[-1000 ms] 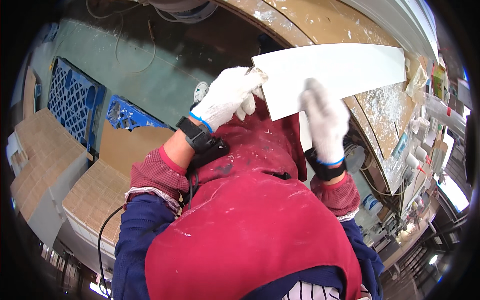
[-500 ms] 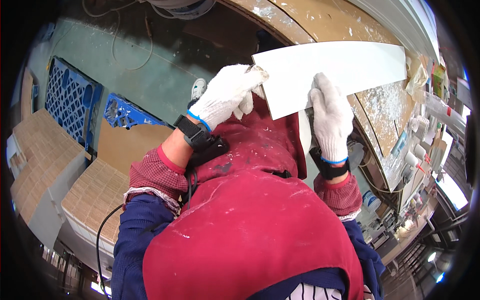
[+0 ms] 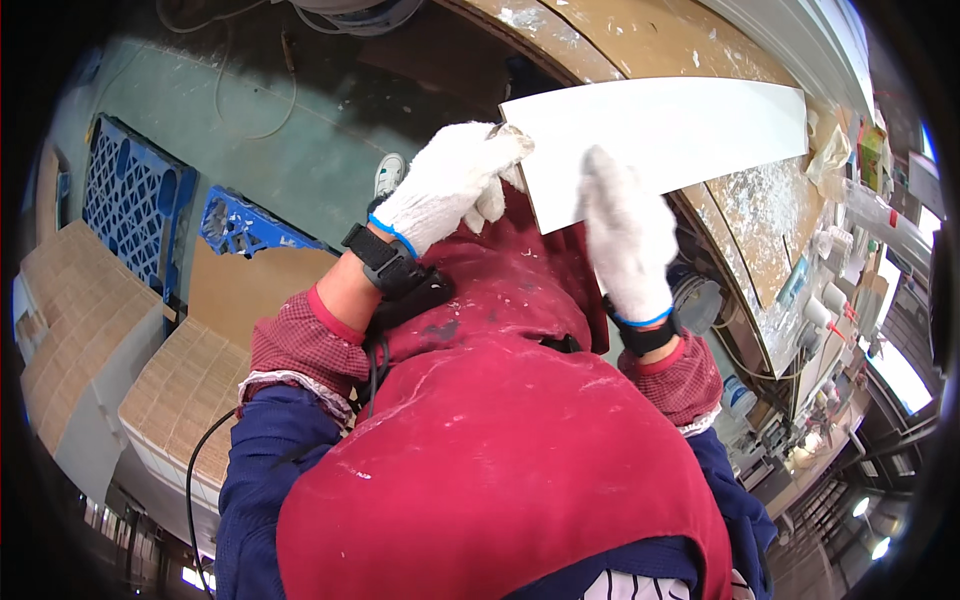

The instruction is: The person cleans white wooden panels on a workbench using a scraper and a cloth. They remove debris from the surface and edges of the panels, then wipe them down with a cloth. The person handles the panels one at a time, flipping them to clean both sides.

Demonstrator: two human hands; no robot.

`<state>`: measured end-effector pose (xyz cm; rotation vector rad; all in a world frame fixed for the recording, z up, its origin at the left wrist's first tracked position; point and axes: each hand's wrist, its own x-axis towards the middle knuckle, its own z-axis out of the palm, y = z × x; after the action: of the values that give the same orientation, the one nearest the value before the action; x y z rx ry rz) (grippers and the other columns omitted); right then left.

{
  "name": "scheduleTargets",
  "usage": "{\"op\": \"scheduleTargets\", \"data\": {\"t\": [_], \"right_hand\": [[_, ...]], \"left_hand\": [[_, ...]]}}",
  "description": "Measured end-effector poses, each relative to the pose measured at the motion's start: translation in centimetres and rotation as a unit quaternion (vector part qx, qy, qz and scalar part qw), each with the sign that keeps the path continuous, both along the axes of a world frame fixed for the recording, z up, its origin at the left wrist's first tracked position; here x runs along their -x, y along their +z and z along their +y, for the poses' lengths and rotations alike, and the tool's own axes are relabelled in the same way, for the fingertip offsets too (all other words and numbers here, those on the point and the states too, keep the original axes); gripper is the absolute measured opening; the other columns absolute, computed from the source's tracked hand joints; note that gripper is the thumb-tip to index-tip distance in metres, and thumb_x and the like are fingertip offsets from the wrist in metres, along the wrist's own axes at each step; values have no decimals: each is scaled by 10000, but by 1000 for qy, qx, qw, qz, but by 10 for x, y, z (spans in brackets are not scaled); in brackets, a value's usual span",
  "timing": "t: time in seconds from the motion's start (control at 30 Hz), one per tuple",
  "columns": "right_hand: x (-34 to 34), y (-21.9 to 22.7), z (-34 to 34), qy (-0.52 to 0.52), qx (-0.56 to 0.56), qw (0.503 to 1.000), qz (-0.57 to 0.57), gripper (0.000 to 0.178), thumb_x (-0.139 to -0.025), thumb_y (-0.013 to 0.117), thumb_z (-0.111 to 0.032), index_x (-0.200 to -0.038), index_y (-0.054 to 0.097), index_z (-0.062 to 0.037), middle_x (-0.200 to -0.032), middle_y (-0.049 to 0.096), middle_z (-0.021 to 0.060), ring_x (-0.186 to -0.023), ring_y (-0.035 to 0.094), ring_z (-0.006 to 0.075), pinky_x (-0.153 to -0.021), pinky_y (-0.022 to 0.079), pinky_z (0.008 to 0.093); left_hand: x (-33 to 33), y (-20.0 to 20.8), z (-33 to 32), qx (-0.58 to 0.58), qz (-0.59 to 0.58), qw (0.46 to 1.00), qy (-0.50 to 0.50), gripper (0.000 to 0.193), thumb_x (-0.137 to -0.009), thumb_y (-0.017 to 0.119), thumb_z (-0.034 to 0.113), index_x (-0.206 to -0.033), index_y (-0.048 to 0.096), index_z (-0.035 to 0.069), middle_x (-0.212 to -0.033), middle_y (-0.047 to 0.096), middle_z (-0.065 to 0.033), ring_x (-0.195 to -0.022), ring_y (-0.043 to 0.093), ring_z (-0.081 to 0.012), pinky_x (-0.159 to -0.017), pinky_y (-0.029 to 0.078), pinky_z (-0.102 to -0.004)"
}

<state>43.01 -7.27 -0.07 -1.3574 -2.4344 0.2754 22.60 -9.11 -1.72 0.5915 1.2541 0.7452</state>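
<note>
Two hands: both mine, in white knit gloves, both up at the white panel [image 3: 665, 135].
Panel: long, flat, white board, held up in front of my chest, its far end reaching out over the spattered workbench [image 3: 760, 215].
Left hand [image 3: 450, 185]: fingers curled shut on the near corner of the panel, thumb side tucked against its edge.
Right hand [image 3: 625, 235]: fingers laid out nearly straight against the panel's lower edge, just beside the left hand; it presses flat more than it grips, and I cannot tell whether the thumb hooks behind.
Handling: I judge the panel stiff and fairly light, since one corner grip carries much of it without any sag. Its face looks smooth, so knit gloves may slide on it; edges are the better hold, hands spread wider along the length to stop it swinging.
Risk: corners likely chip if knocked on the workbench.
Apron [image 3: 500, 450]: red, dusted white, below the panel.
Crates [image 3: 130, 195]: blue, on the floor well left of the panel.
</note>
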Motion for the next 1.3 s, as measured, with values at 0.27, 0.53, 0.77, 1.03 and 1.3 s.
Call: {"op": "scheduleTargets", "data": {"t": [0.27,0.53,0.77,1.03,1.3], "right_hand": [[-2,16,13,-84,148,982,85,269,-860,683,-83,-1125,678,-31,-1042,700,121,-950,665,179,-836,521,289],[-37,0,33,-187,11,982,-20,271,-880,639,-102,-1136,659,-15,-1066,668,177,-955,659,275,-852,509,335],[-42,-3,37,-161,-14,987,-13,263,-878,642,-89,-1134,657,-27,-1023,672,159,-888,665,266,-789,524,344],[8,-5,7,22,-22,999,-8,283,-803,644,-53,-1083,673,-83,-942,681,122,-837,662,281,-748,535,368],[-8,6,13,-124,146,979,76,276,-874,661,-78,-1150,665,-54,-1074,694,115,-951,675,206,-832,536,313]], "left_hand": [[-2,0,-2,7,-36,998,55,334,-905,589,365,-925,625,34,-615,574,-22,-417,465,-76,-372,358,-219],[0,-4,9,-64,63,996,26,383,-914,573,283,-1195,573,23,-778,618,-26,-433,443,-47,-376,345,-202],[5,-12,8,-73,41,986,144,353,-916,580,254,-1193,587,37,-759,611,-18,-471,483,-52,-402,388,-207],[-1,-13,10,-85,10,990,116,422,-950,563,218,-1318,519,18,-828,609,2,-495,448,-24,-419,344,-191],[0,-12,11,-79,-14,990,116,441,-948,552,214,-1337,496,14,-848,614,-46,-454,481,-49,-371,359,-195]]}}
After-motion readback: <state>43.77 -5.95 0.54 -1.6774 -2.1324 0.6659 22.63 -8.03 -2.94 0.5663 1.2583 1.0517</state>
